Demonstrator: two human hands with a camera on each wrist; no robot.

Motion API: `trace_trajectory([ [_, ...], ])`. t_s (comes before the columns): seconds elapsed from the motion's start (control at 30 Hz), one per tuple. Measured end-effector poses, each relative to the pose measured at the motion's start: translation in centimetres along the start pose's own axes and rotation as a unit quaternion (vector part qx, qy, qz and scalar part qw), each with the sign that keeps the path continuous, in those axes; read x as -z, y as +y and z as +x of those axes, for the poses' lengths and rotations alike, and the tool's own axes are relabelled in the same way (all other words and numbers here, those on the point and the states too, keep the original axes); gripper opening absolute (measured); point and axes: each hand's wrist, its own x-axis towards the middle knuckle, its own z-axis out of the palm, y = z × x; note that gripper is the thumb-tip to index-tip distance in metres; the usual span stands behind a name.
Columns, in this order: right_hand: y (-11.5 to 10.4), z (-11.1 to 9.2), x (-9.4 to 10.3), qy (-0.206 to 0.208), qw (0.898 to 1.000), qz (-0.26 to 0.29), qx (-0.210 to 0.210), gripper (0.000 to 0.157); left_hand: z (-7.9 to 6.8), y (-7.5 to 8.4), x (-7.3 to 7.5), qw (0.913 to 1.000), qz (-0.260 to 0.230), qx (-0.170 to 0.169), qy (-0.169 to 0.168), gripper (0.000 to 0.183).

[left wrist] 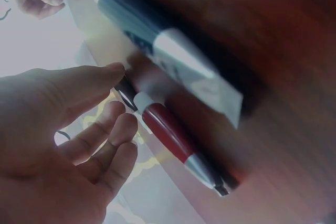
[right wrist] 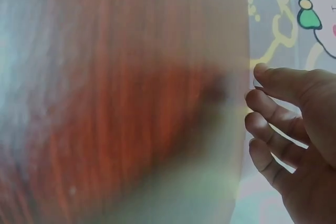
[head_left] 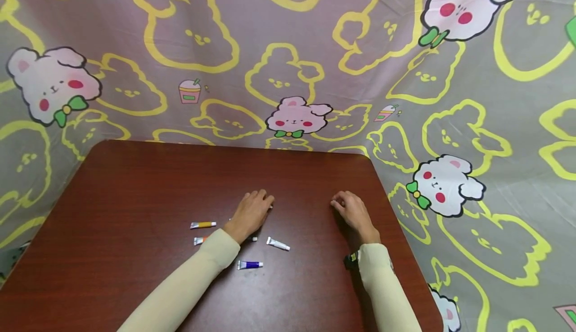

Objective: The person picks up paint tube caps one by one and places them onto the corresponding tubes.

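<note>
My left hand [head_left: 253,213] is low over the middle of the table, partly covering a group of small paint tubes. In the left wrist view its thumb lies against a dark paint tube [left wrist: 126,93], pinched at the fingertips; the index finger is hidden behind the thumb. Just past them lies a red paint tube [left wrist: 168,132] with a white cap. Nearer the camera is a blurred dark tube [left wrist: 142,17] with a silver end. Towards the table's right side, my right hand [head_left: 355,213] has loosely bent fingers and holds nothing.
Left of the left wrist lie a yellow-orange tube [head_left: 203,225] and an orange one [head_left: 199,241], partly behind the sleeve. A white tube [head_left: 278,244] and a blue tube [head_left: 250,265] lie nearer me. Patterned cloth [head_left: 279,72] surrounds the brown table [head_left: 148,187].
</note>
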Motion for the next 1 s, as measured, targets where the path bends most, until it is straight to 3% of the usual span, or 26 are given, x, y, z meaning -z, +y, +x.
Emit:
trace_trajectory([
  [0.27,-1.0,-0.2,0.3,0.001,1.0,-0.001,0.008,0.012,0.7,0.1,0.0,0.9995,0.03,0.014,-0.001,0.015],
  [0.63,-3.7,-0.5,1.0,0.004,1.0,0.007,0.03,0.011,1.3,0.3,0.0,0.9977,0.039,0.039,-0.039,0.011],
  [0.83,-5.1,-0.4,1.1,-0.004,0.999,0.02,0.049,0.011,1.2,0.1,0.1,0.994,0.042,0.065,-0.077,0.014],
  [1.0,-5.8,-0.5,1.2,0.003,0.998,0.028,0.061,0.012,1.2,-0.2,-0.1,0.9963,0.044,0.05,-0.054,0.011],
])
